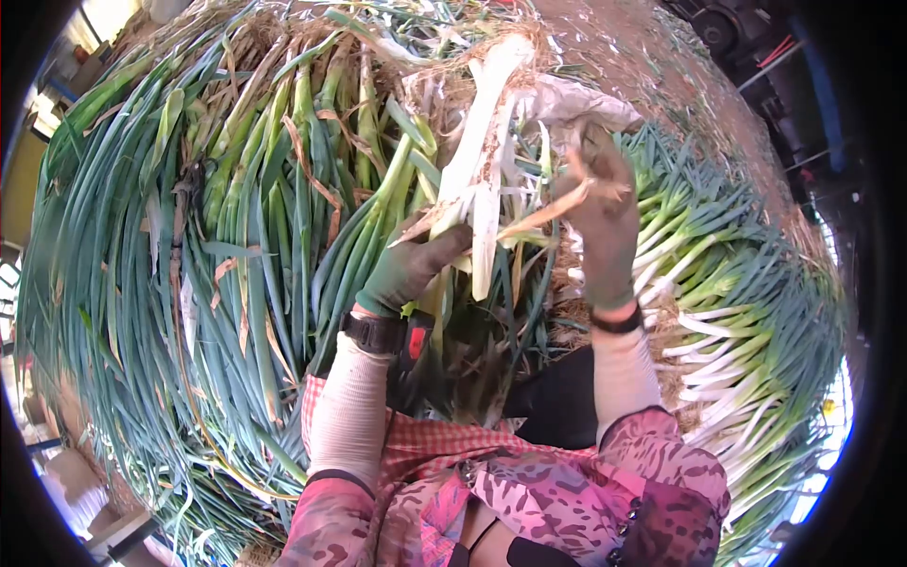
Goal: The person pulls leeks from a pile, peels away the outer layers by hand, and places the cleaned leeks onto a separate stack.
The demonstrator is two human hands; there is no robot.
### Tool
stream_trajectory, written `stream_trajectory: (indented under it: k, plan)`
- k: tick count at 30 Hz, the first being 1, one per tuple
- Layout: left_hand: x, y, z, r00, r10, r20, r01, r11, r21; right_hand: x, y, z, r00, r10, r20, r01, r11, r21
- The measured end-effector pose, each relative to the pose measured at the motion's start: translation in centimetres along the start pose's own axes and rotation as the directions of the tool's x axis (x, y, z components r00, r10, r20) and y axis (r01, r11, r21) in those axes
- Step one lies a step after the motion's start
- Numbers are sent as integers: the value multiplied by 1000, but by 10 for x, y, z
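My left hand (416, 266), in a dark green glove, is closed around thick green onions (477, 151). Their white stalks point away from me, with roots at the far end and a loose pale outer layer (485, 241) hanging down. My right hand (605, 222), gloved too and blurred, is raised just to the right of the stalks. A dry tan leaf (548, 213) runs from its fingers toward the onions. Just beyond it is a crumpled whitish sheet (586, 99).
A big heap of untrimmed green onions (255, 208) with dry leaves fills the left. To the right, cleaned onions (718, 331) lie in a curved row, white ends inward. Scraps litter the brown ground (614, 47). Dark machinery (718, 33) stands at the far right.
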State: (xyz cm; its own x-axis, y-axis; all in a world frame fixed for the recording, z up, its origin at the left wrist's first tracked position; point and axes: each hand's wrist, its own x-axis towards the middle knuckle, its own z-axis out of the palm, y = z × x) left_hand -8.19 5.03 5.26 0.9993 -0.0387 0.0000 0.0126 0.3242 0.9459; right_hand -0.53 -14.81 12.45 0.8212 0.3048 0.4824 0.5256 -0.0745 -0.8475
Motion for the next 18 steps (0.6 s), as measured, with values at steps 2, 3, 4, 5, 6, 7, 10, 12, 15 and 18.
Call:
stream_trajectory:
  k: [2, 3, 4, 5, 6, 7, 10, 12, 15, 18]
  plan:
    - [3, 0, 7, 999, -32, 39, 33, 999, -42, 41, 8, -15, 923, -277, 268, 346, 903, -257]
    - [1, 0, 10, 995, -63, 80, 70, 994, -82, 36, 11, -9, 948, -27, 316, 69, 990, -125]
    - [0, -1, 11, 989, -91, 119, 105, 987, -121, 32, 5, 3, 912, 226, 343, -232, 972, -23]
    - [0, -14, 9, 993, -51, 106, 71, 978, -195, 32, 35, 9, 860, 190, 474, -120, 978, -173]
    - [1, -24, 3, 994, -4, 110, 15, 994, -104, 32, 57, 4, 797, 273, 539, -153, 954, -258]
    - [3, -29, -4, 992, 43, 116, -42, 999, -11, 35, 67, 5, 721, 352, 597, -166, 924, -345]
    - [0, -15, -12, 997, 33, 71, -36, 998, 41, 64, 6, -6, 591, 555, 585, -335, 829, -448]
    - [3, -29, -11, 997, 74, 32, -67, 984, -165, 91, 20, -45, 727, -105, 678, 531, 713, -459]
    - [4, -39, -15, 999, -24, 22, 27, 990, -140, 166, 29, -131, 964, -120, 238, 214, 880, -423]
    - [3, -34, -23, 989, -129, -67, 125, 990, -65, 220, 18, -238, 970, 229, -76, -143, 800, 583]
